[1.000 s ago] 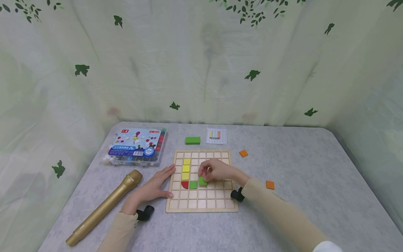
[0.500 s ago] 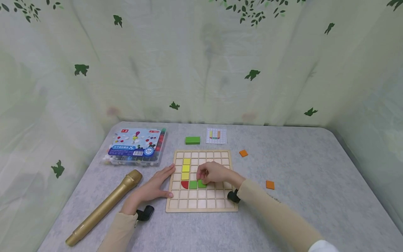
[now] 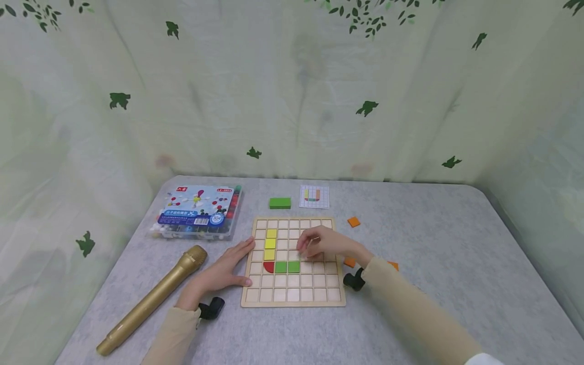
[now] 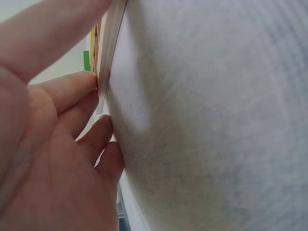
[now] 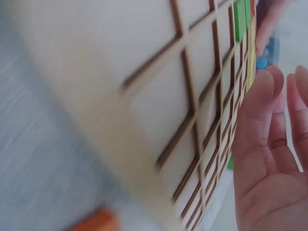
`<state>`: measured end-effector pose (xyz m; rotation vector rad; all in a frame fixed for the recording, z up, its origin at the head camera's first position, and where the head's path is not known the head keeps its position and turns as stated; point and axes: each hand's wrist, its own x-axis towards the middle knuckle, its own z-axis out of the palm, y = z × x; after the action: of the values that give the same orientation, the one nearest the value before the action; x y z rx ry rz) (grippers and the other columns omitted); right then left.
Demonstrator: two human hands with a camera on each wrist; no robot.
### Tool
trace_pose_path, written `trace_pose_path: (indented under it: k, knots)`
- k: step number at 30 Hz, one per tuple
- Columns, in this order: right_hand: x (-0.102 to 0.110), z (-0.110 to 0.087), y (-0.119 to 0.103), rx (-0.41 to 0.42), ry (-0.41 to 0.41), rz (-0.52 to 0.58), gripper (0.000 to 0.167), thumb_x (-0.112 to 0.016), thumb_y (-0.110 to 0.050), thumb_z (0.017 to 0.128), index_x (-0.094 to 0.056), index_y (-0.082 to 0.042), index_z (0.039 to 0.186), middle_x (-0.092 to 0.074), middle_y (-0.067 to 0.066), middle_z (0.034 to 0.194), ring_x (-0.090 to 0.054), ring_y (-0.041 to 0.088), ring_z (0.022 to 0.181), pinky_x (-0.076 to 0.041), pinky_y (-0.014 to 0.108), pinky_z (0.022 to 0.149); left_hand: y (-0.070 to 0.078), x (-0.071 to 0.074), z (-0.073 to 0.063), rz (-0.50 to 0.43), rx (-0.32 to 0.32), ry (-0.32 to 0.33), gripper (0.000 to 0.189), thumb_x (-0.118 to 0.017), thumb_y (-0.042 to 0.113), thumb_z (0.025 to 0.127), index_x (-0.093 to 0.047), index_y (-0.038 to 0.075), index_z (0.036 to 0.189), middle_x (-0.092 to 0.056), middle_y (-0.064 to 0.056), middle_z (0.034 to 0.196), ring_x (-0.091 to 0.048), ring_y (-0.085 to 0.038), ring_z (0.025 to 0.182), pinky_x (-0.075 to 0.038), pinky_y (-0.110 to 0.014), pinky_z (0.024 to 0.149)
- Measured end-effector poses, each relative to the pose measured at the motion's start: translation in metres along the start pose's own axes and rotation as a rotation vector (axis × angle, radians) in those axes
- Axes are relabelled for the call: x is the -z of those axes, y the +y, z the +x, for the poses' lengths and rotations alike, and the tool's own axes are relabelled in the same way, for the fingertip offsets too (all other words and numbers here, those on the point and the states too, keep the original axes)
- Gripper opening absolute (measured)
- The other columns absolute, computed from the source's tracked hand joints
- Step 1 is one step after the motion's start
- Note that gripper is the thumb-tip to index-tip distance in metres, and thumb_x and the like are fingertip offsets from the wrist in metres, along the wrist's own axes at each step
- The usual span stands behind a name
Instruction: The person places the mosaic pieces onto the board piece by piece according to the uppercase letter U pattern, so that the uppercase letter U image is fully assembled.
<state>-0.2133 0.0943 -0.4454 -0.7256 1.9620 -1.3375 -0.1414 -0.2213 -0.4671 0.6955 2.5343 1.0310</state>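
The left hand (image 3: 223,271), fingers spread, touches the edge of the grid board (image 3: 292,304) on the worktop (image 3: 433,243) — the right hand (image 3: 329,241), fingers loosely curved, hovers above it, near two green tiles (image 3: 293,266).

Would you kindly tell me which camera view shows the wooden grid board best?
The head view: all four corners of the board show there, though the right hand covers part. The left wrist view shows mainly its edge; the right wrist view, a slanted, partly blurred portion.

Location type: curtained-off table space; the wider room cannot be identified. Pale curtains (image 3: 274,91) with green leaf prints enclose a grey table (image 3: 456,248).
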Motion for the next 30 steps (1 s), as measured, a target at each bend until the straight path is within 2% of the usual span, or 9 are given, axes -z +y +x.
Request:
trace_pose_path:
  k: [5, 9, 14, 18, 25, 30]
  knots:
    - [0.019, -0.017, 0.006, -0.003, 0.030, 0.052, 0.021, -0.063, -0.008, 0.091, -0.061, 0.007, 0.107, -0.063, 0.019, 0.098, -0.059, 0.029, 0.082, -0.053, 0.037, 0.075, 0.000, 0.000, 0.001, 0.009, 0.002, 0.002, 0.093, -0.075, 0.027, 0.082, -0.021, -0.005, 0.149, -0.012, -0.020, 0.157, -0.009, -0.043, 0.141, -0.014, -0.059, 0.110]
    - [0.032, -0.032, 0.013, -0.016, 0.050, 0.081, 0.025, -0.062, -0.012, 0.092, -0.060, 0.007, 0.109, -0.063, 0.016, 0.102, -0.059, 0.028, 0.089, -0.052, 0.039, 0.083, 0.000, 0.000, 0.001, 0.011, -0.009, 0.003, 0.093, -0.075, 0.028, 0.082, -0.021, -0.006, 0.149, -0.012, -0.021, 0.157, -0.009, -0.044, 0.141, -0.014, -0.060, 0.109]
    - [0.045, -0.049, 0.021, -0.056, 0.093, 0.081, 0.025, -0.063, -0.014, 0.091, -0.062, 0.002, 0.110, -0.062, 0.016, 0.106, -0.059, 0.026, 0.094, -0.052, 0.039, 0.084, -0.001, 0.000, -0.001, 0.001, -0.062, 0.026, 0.093, -0.075, 0.030, 0.081, -0.022, -0.006, 0.148, -0.014, -0.022, 0.156, -0.011, -0.046, 0.139, -0.015, -0.063, 0.107]
    - [0.052, -0.062, 0.026, -0.065, 0.139, 0.056, 0.029, -0.064, -0.016, 0.091, -0.061, 0.004, 0.113, -0.063, 0.013, 0.108, -0.059, 0.024, 0.096, -0.051, 0.037, 0.084, -0.001, -0.001, -0.002, 0.016, -0.094, 0.042, 0.092, -0.074, 0.033, 0.082, -0.023, -0.007, 0.148, -0.016, -0.023, 0.155, -0.013, -0.047, 0.138, -0.017, -0.062, 0.107]
    - [0.061, -0.080, 0.034, -0.095, 0.201, 0.059, 0.033, -0.066, -0.017, 0.091, -0.060, 0.005, 0.115, -0.063, 0.011, 0.108, -0.059, 0.024, 0.097, -0.051, 0.034, 0.082, 0.000, 0.000, 0.000, -0.001, -0.015, 0.005, 0.093, -0.075, 0.030, 0.082, -0.021, -0.006, 0.149, -0.012, -0.021, 0.156, -0.008, -0.044, 0.140, -0.013, -0.061, 0.109]
    - [0.067, -0.094, 0.040, -0.082, 0.208, 0.045, 0.031, -0.065, -0.017, 0.092, -0.060, 0.004, 0.114, -0.063, 0.017, 0.109, -0.058, 0.027, 0.097, -0.051, 0.034, 0.082, 0.001, 0.001, 0.000, 0.014, -0.001, -0.001, 0.092, -0.075, 0.029, 0.082, -0.021, -0.005, 0.149, -0.012, -0.021, 0.157, -0.008, -0.043, 0.141, -0.013, -0.060, 0.110]
